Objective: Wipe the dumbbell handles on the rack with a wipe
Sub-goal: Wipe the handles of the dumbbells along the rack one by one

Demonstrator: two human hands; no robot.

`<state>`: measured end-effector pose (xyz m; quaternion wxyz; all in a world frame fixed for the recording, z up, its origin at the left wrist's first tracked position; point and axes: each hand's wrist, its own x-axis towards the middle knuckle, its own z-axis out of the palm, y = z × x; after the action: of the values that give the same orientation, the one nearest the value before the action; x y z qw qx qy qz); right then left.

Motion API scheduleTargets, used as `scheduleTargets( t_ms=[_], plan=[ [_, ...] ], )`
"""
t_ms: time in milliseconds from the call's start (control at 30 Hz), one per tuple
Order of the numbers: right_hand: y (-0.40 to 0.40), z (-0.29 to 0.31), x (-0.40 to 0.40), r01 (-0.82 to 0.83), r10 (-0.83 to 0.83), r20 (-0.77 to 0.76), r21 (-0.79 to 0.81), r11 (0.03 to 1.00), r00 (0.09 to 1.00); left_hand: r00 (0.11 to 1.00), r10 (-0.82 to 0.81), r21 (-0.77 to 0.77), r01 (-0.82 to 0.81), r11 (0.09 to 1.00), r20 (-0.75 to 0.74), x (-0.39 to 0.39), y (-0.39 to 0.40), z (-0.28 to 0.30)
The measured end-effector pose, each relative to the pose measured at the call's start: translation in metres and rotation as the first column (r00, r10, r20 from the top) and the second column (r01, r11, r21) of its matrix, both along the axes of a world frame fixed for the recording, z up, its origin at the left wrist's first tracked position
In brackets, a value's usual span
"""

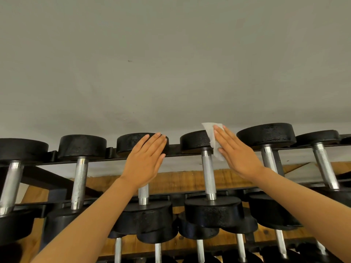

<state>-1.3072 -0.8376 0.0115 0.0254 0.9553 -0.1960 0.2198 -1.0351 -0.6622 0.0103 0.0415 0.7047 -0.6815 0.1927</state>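
Head view: flat-fingered right hand [236,154] presses the wipe [211,138] against a far weight head beside the knurled handle [208,173] on the rack [98,160], left hand [146,158] resting flat, grasping nothing; wiping seems barely begun, and next the wipe must wrap that handle.

A plain pale grey-green painted wall [171,63] fills everything above and beyond the fingers, with a small dark speck [130,61] on it well above the fingers and to the left. Below the fingers, a brown wood-grain floor [180,179] shows through the gaps. A strip of the same wooden floor shows lower still, near the bottom edge, and another patch of it appears to the far right of the fingers.
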Motion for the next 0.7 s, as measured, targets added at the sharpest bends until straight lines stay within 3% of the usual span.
scheduleTargets(
  t_ms=[100,233,333,500,700],
  plan=[
    [0.000,-0.005,-0.005,0.017,-0.024,0.042,0.159,0.987,0.999,0.999,0.033,-0.024,-0.034,0.999,-0.042,-0.008,0.000,0.002],
    [0.001,-0.008,-0.003,0.001,-0.027,0.111,0.227,0.974,0.993,0.985,0.095,-0.063,-0.105,0.992,-0.146,-0.023,-0.002,0.004],
    [0.003,-0.004,-0.001,-0.009,-0.026,0.172,0.199,0.980,0.985,0.977,0.134,-0.046,-0.144,0.989,-0.167,-0.035,-0.004,0.003],
    [0.002,-0.001,-0.002,-0.113,0.074,0.250,0.144,0.983,0.965,0.972,0.038,-0.015,-0.043,0.999,-0.230,-0.071,-0.012,0.002],
    [-0.013,0.020,-0.019,-0.111,0.060,0.338,0.133,0.985,0.939,0.941,0.011,-0.034,-0.025,0.999,-0.339,-0.102,-0.030,0.008]
  ],
)
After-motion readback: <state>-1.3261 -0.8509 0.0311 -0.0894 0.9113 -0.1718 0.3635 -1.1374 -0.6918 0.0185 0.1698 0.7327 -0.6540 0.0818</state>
